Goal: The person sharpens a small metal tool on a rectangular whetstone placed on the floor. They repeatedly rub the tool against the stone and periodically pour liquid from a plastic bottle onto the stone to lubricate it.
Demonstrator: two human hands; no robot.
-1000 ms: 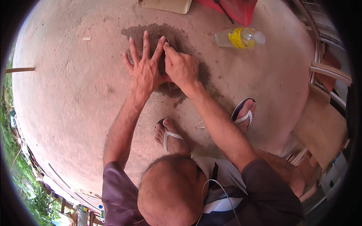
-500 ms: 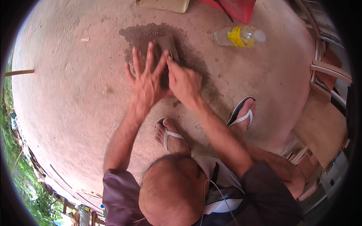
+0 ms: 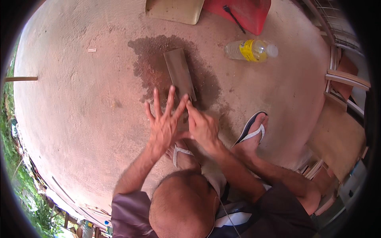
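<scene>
On the wet patch point(image 3: 151, 65) of the floor lies a grey-brown rectangular slab point(image 3: 179, 71) that looks like a sharpening stone. My left hand point(image 3: 163, 127) is at its near end, fingers stretched and spread, with the index fingertip meeting my right hand's. My right hand point(image 3: 204, 129) is closed, its index finger pointing to the slab's near edge. Whatever it grips is hidden under the fingers; a small dark edge shows near the fingertips.
A clear bottle point(image 3: 248, 50) with a yellow label lies on its side to the right. Beyond are a red dustpan-like scoop point(image 3: 254, 16), a dark thin stick point(image 3: 235, 19) and a cream tray point(image 3: 172, 12). Sandalled feet point(image 3: 256, 129) flank the work; wooden pieces point(image 3: 337, 131) stand at right.
Both hands have drawn back together from over the slab to its near end, uncovering most of it. The whole view has shifted slightly, floor objects sitting lower in the picture.
</scene>
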